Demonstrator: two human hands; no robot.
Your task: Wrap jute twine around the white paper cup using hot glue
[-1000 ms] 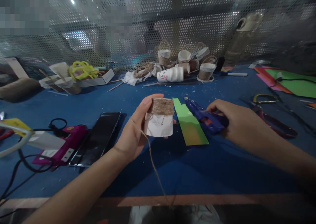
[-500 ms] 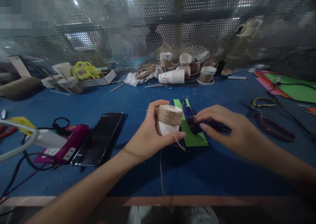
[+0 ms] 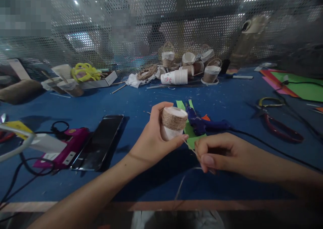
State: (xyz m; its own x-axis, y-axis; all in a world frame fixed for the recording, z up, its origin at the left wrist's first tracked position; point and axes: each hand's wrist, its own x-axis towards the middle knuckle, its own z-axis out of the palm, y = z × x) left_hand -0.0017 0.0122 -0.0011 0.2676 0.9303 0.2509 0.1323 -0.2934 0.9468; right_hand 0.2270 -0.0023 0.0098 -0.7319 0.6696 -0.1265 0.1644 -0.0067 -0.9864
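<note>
My left hand [image 3: 156, 128] is wrapped round a small white paper cup [image 3: 169, 133], tilted a little. Brown twine [image 3: 174, 118] covers a band of the cup near its upper end. A loose length of that twine runs from under my left thumb to my right hand [image 3: 214, 151], which is closed on it. Past my right fingers the strand hangs down over the table's front edge. Just beyond the right hand lies a blue glue gun [image 3: 199, 123] on green paper strips [image 3: 193, 142], touched by neither hand.
A phone [image 3: 101, 140] and a magenta power strip [image 3: 67, 148] lie at left. Red-handled pliers [image 3: 279, 128] and scissors-like yellow handles [image 3: 271, 102] are at right. Stacked paper cups [image 3: 176, 77], twine-wrapped baskets [image 3: 211, 75] and a twine coil [image 3: 147, 73] stand along the mesh back.
My right hand has let go of the glue gun, come nearer and taken hold of the loose twine, drawing it right. My left hand still holds the cup in about the same place.
</note>
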